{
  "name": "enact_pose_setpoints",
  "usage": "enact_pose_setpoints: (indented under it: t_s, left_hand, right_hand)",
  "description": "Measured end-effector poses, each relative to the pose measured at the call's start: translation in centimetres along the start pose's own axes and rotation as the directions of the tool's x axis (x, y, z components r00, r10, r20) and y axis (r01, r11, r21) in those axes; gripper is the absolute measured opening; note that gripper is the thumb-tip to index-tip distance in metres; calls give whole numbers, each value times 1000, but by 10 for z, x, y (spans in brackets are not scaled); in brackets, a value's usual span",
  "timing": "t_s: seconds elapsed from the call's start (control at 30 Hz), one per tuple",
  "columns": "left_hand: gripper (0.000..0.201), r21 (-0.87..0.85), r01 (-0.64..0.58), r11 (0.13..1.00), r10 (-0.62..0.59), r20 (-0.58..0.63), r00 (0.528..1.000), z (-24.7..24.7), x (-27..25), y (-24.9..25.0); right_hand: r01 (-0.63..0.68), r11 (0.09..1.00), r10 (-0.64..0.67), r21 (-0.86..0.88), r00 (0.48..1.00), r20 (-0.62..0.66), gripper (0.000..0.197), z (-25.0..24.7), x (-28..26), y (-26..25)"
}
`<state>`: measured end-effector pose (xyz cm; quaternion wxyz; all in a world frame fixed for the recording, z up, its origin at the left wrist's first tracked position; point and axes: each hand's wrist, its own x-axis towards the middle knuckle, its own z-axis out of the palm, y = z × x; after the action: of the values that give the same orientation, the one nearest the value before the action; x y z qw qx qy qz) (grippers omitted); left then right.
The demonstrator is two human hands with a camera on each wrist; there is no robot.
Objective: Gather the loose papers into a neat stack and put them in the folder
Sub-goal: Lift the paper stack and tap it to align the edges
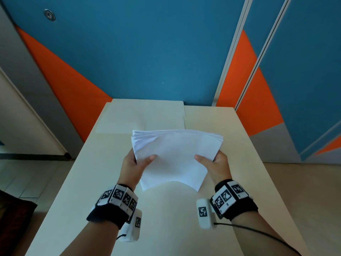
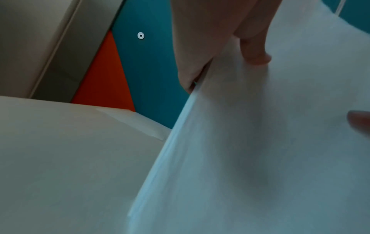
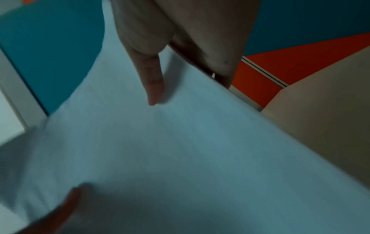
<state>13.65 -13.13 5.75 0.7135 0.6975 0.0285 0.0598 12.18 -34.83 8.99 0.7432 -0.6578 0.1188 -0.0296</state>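
A white stack of papers (image 1: 175,157) is seen, its sheets plain and unprinted. A pale cream folder (image 1: 140,115), barely distinguished from the cream table (image 1: 230,145), is seen at the table's far left corner. Black wristbands (image 1: 108,213) are covered with white tiles printed in black-and-white square codes. The wall (image 1: 147,43) behind is painted teal with slanted orange wedges and grey bands.

In the head view's centre, the paper stack (image 1: 175,159) sits above the desk (image 1: 239,163), left hand (image 1: 133,166) at its left edge, right hand (image 1: 215,163) at its right. The folder (image 1: 144,115) lies on the desk behind, upper centre.
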Motion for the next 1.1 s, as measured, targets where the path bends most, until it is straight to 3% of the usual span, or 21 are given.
enact_pose_setpoints:
  t_s: [0.03, 0.1, 0.17, 0.2, 0.27, 0.3, 0.43, 0.63, 0.77, 0.9, 0.97, 1.03, 1.1]
  left_hand:
    - [60, -19, -50, 999, 50, -9, 999, 1, 0, 3]
    - [39, -56, -124, 991, 120, -69, 990, 7, -1, 14]
    - [15, -81, -179, 980, 165, -156, 974, 18, -6, 30]
    - [14, -75, -210, 975, 190, -216, 958, 24, -7, 36]
    - [40, -57, -258, 964, 227, -323, 919, 34, -7, 46]
    - [42, -56, -252, 966, 216, -361, 907, 36, -4, 50]
    - [17, -29, -176, 984, 146, -434, 889, 36, 12, 50]
    - [27, -46, -225, 973, 184, -432, 883, 33, 16, 48]
    - [20, -113, -251, 961, 192, -379, 905, 30, 21, 48]
    - [26, -111, -226, 968, 213, -113, 970, 13, 21, 39]
    - [38, -116, -121, 986, 124, 20, 992, 2, 23, 30]
    - [38, -50, 5, 999, 1, 120, 993, -1, 24, 18]
    - [38, -4, 139, 990, -137, 147, 980, -1, 23, 1]
  right_hand:
    - [47, 999, -47, 25, 999, 5, 31, -2, 0, -4]
    - [133, 989, -133, 57, 991, -7, 30, -1, -1, -13]
    - [190, 977, -185, 93, 981, -62, 10, 6, -1, -22]
    - [222, 969, -210, 109, 971, -118, 9, 10, 0, -24]
    - [258, 960, -232, 110, 951, -206, 39, 18, 1, -30]
    - [272, 956, -239, 108, 938, -252, 43, 22, 2, -33]
    - [300, 954, -276, 20, 899, -339, 18, 23, 12, -32]
    - [385, 922, -382, -49, 876, -293, 28, 18, 16, -31]
    - [424, 905, -420, -25, 886, -199, 30, 12, 15, -30]
    - [290, 954, -295, 72, 953, 65, 55, -7, 18, -22]
    - [164, 985, -153, -54, 974, 170, 46, -12, 20, -15]
    - [54, 986, -22, -159, 981, 193, 32, -16, 24, -5]
    - [-36, 979, 79, -203, 976, 205, 28, -19, 28, 7]
